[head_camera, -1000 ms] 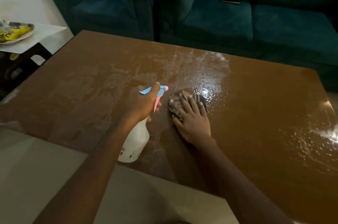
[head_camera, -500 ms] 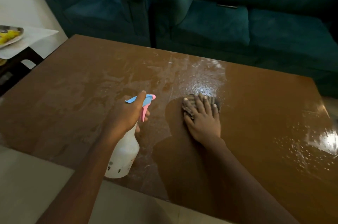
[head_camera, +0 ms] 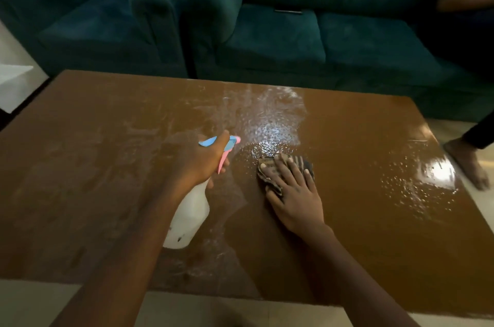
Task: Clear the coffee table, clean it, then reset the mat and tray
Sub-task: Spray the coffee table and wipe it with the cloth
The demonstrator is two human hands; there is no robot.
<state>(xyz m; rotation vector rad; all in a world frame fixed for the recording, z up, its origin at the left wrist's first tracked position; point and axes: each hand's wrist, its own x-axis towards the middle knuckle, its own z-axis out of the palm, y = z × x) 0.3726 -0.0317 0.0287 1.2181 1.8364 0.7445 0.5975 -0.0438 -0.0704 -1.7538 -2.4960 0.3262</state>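
The brown coffee table (head_camera: pixel 374 233) fills the middle of the view, its top wet with streaks and droplets. My left hand (head_camera: pixel 197 163) grips the neck of a white spray bottle (head_camera: pixel 189 217) with a blue and pink trigger head, held above the table's centre. My right hand (head_camera: pixel 291 193) lies with spread fingers on a striped brown cloth (head_camera: pixel 296 162), pressing it flat on the table just right of the bottle. A shiny wet patch (head_camera: pixel 270 126) sits just beyond the cloth.
A teal armchair (head_camera: pixel 88 32) and a teal sofa (head_camera: pixel 334 40) stand along the table's far edge. Another person's foot (head_camera: pixel 467 163) is on the floor by the table's right corner. A white side table (head_camera: pixel 13 83) shows at the left edge.
The view has shifted right and tilted down, dropping the side table's dish out of sight. My right hand and cloth slid to the right across the table. The left hand keeps its hold on the bottle.
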